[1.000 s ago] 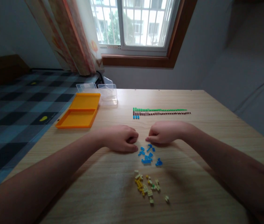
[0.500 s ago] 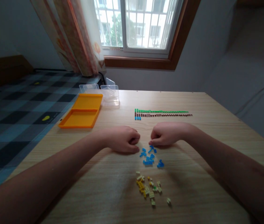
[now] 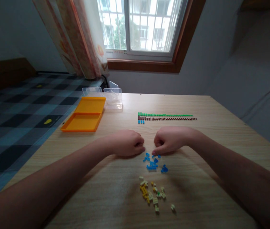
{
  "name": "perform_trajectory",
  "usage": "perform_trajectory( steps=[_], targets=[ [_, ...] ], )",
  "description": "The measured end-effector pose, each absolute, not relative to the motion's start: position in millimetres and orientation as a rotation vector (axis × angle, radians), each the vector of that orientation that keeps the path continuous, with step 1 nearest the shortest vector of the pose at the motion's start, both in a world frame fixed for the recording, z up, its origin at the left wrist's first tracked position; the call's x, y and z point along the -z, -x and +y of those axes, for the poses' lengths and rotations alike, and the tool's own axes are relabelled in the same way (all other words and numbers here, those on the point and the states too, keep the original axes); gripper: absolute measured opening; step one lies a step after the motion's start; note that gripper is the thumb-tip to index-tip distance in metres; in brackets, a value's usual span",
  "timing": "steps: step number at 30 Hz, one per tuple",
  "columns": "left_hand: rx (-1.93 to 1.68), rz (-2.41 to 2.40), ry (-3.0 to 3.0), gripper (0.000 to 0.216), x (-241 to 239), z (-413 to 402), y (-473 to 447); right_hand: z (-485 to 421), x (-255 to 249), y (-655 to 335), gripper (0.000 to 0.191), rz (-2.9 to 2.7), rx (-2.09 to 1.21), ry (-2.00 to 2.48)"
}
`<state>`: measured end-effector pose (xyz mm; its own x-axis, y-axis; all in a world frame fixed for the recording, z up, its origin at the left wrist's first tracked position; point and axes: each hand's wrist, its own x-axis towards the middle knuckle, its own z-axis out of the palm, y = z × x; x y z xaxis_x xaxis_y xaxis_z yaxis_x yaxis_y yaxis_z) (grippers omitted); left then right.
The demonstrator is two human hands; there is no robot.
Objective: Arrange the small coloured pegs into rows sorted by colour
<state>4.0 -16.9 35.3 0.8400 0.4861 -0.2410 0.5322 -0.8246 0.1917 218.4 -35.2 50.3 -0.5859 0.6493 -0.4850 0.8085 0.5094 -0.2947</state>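
Observation:
Small blue building bricks (image 3: 152,165) lie in a loose pile on the wooden table (image 3: 96,197). My left hand (image 3: 128,143) rests just beyond the pile on its left side, fingers curled in and closed; whatever they might hold is hidden. Opposite it, my right hand (image 3: 169,140) is closed too, its thumb and finger down at the pile's far edge, touching or covering a blue brick there. Beyond both hands run a row of green bricks (image 3: 158,115) and a row of brown bricks (image 3: 158,119), with a short line of blue bricks (image 3: 141,122) at their left end.
Nearer the front edge lies a heap of yellow and cream bricks (image 3: 155,200), with a bit of green among them. An orange tray with its lid open (image 3: 79,129) stands at the left, and clear plastic boxes (image 3: 113,103) behind it. A checked bed (image 3: 17,117) adjoins the table.
My right thumb and finger have come down slightly onto the far blue bricks, covering some of them. The left fingertips have drawn closer together and shifted a little right.

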Motion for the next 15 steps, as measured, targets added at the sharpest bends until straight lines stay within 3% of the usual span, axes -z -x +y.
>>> perform_trajectory(
  steps=[15],
  targets=[
    [0.162, 0.939, -2.761, 0.042, -26.1, -23.9, -10.8, -37.9, -47.9, -216.7, 0.051, 2.485, 0.668, -1.223]
  ],
)
